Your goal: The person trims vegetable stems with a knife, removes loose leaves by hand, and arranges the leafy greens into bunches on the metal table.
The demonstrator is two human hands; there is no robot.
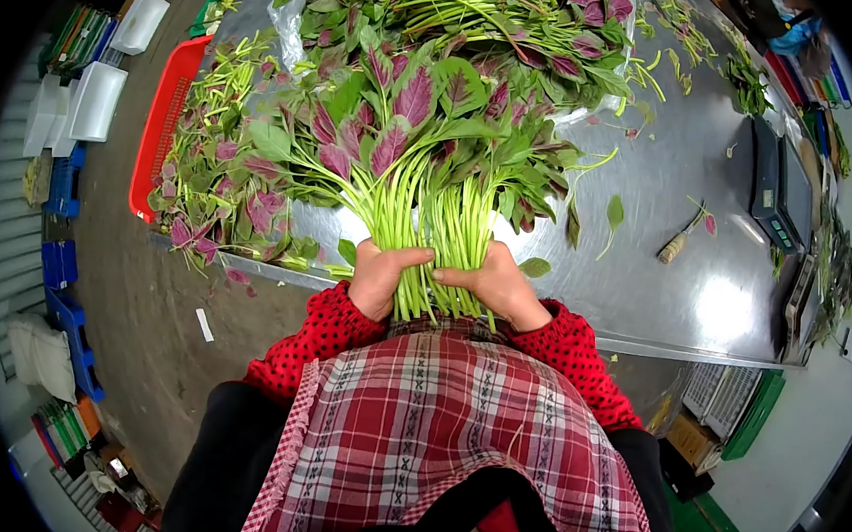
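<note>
A thick bunch of red amaranth greens [421, 201] lies at the table's near edge, stems toward my body and purple-green leaves pointing away. My left hand [382, 275] wraps the stems from the left, its thumb across the top. From the other side my right hand [494, 283] grips the same stems, and the two thumbs nearly meet. The fingers beneath the bunch are hidden. Beyond it, a larger heap of the same greens [482, 23] rests on clear plastic.
Loose leaves and trimmings [224, 183] spill beside a red basket [166, 129] on the left. On the metal table [661, 292] to the right are a small knife-like tool with a wrapped handle [674, 247] and a dark digital scale [780, 187]. White foam boxes [97, 102] stand farther left.
</note>
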